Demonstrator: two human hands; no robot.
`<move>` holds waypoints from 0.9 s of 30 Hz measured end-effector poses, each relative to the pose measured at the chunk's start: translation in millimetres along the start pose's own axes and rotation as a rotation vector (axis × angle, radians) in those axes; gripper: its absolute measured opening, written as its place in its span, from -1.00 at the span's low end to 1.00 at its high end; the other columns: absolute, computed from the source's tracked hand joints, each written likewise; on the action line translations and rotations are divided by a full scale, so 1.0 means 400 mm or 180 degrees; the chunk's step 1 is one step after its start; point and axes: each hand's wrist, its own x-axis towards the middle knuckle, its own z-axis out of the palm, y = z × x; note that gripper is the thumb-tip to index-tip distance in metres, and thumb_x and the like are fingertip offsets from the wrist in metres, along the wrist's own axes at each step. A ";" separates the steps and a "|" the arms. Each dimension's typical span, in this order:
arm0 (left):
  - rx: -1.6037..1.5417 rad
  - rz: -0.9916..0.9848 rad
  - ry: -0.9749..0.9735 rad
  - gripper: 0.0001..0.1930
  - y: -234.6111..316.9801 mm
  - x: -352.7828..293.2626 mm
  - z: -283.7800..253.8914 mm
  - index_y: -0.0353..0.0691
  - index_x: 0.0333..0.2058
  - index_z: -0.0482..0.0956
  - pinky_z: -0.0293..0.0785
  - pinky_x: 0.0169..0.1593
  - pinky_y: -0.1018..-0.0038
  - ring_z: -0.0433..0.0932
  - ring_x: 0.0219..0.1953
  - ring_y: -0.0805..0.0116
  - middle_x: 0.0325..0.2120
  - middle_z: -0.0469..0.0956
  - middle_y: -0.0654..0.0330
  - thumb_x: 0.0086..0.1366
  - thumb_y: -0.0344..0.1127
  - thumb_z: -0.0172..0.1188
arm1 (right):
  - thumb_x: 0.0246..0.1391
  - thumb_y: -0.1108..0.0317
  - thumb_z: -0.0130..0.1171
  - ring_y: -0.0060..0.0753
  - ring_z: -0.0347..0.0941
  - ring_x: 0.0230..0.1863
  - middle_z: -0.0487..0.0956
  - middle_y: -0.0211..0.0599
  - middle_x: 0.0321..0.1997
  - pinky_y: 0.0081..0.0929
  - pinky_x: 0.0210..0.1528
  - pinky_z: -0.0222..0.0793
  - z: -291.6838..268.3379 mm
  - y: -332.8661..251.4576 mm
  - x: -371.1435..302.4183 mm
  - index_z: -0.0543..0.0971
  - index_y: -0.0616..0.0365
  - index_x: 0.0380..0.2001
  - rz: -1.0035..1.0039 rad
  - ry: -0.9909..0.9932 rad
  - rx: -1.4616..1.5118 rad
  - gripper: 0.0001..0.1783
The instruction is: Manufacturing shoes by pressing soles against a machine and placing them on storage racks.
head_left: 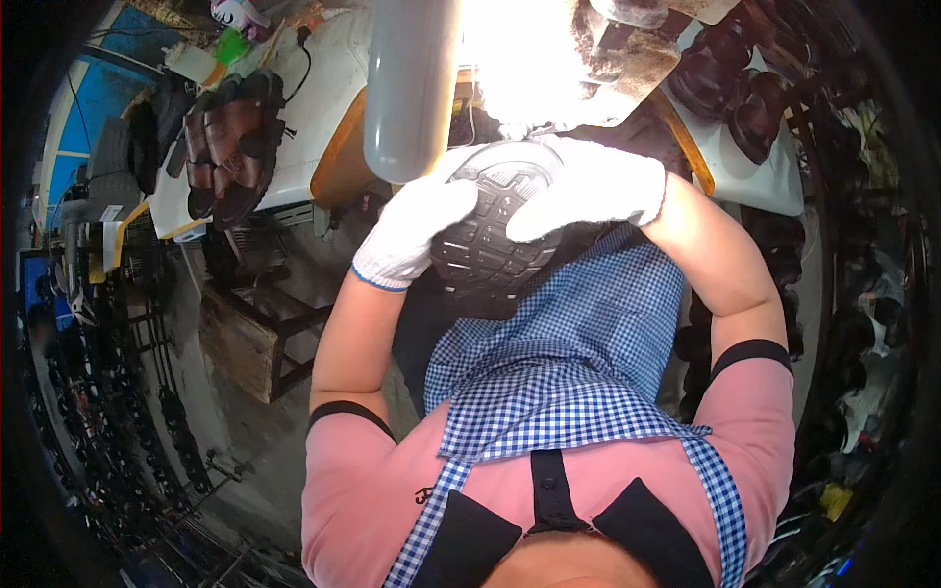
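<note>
Nearest the eye, a pink shirt [368,490] with a dark collar [470,539], worn beneath a blue-and-white checked apron [549,407]. Beyond it, seen from where one stands in the room, a shoe [502,235] held in front of the apron, its black, ridged sole turned upward. Left hand [420,223], in a white knitted glove with a blue-edged cuff: clamped on the shoe's left edge. Right hand [596,184], likewise gloved in white: clamped on the opposite side, with part of the glove laid across the tread; the remaining fingers are hidden. The shoe's far end lies near a grey cylinder [412,88] and a strong glare [520,59]; whether it touches anything there cannot be told. At left, brown shoes [233,142] grouped on a white worktop [328,83]. At right, dark shoes [755,113] on a second pale surface [779,186]. Lower left, a wooden box [240,343] on the floor [235,441].
</note>
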 end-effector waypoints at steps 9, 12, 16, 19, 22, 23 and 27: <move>0.0514 0.0405 0.1039 -0.49 0.001 -0.023 0.138 -0.46 0.20 0.34 0.38 0.24 0.36 0.47 0.15 0.26 0.12 0.47 -0.01 0.41 -0.22 0.10 | 0.15 0.16 0.27 0.03 0.47 0.08 0.47 0.06 0.10 -0.20 0.12 0.42 0.180 0.086 -0.061 0.47 0.19 0.13 -0.0395 0.3014 -0.0190 -0.46; 0.0442 0.0751 0.1178 -0.55 -0.032 -0.024 0.153 -0.41 0.20 0.36 0.43 0.17 0.41 0.49 0.08 0.34 0.07 0.49 0.03 0.42 -0.30 0.04 | 0.07 0.31 0.37 0.08 0.50 0.02 0.49 0.16 0.05 -0.16 0.07 0.46 0.269 0.122 -0.064 0.48 0.38 0.04 -0.0744 0.3767 -0.0921 -0.47; -0.0236 0.0996 0.1234 -0.56 -0.100 -0.028 0.156 -0.40 0.21 0.35 0.44 0.14 0.43 0.48 0.07 0.35 0.08 0.47 0.02 0.43 -0.30 0.04 | 0.05 0.29 0.40 -0.01 0.56 -0.05 0.55 0.06 0.01 -0.23 -0.01 0.53 0.233 0.108 -0.120 0.50 0.32 0.07 -0.0089 0.3086 -0.0995 -0.45; 0.0280 0.0975 0.1591 -0.56 -0.147 -0.024 0.141 -0.40 0.20 0.35 0.43 0.15 0.40 0.48 0.08 0.34 0.08 0.47 -0.01 0.44 -0.29 0.05 | 0.08 0.24 0.37 -0.05 0.56 0.00 0.54 0.04 0.05 -0.25 0.06 0.50 0.177 0.076 -0.131 0.53 0.25 0.08 -0.0183 0.2870 -0.1057 -0.47; 0.1212 0.0773 0.1972 -0.48 -0.169 -0.005 0.131 -0.42 0.23 0.31 0.40 0.19 0.33 0.48 0.08 0.23 0.09 0.45 -0.08 0.43 -0.19 0.07 | 0.08 0.17 0.36 -0.02 0.55 0.05 0.52 0.06 0.10 -0.24 0.12 0.47 0.098 0.055 -0.126 0.52 0.22 0.11 -0.0617 0.2412 -0.2125 -0.43; 0.1243 0.0326 0.2005 -0.45 -0.158 -0.006 0.129 -0.43 0.24 0.30 0.39 0.21 0.32 0.48 0.09 0.20 0.11 0.45 -0.10 0.43 -0.16 0.08 | 0.08 0.15 0.36 -0.01 0.54 0.07 0.51 0.07 0.12 -0.23 0.14 0.46 0.070 0.045 -0.124 0.51 0.22 0.12 -0.0855 0.2239 -0.2562 -0.41; 0.2040 0.0142 0.1564 -0.38 -0.090 0.004 0.126 -0.40 0.28 0.26 0.30 0.28 0.31 0.42 0.20 0.13 0.16 0.41 -0.15 0.41 -0.08 0.10 | 0.14 0.16 0.29 -0.02 0.57 0.04 0.54 -0.01 0.14 -0.29 0.08 0.51 -0.010 0.012 -0.135 0.54 0.18 0.12 -0.0791 0.1468 -0.2761 -0.48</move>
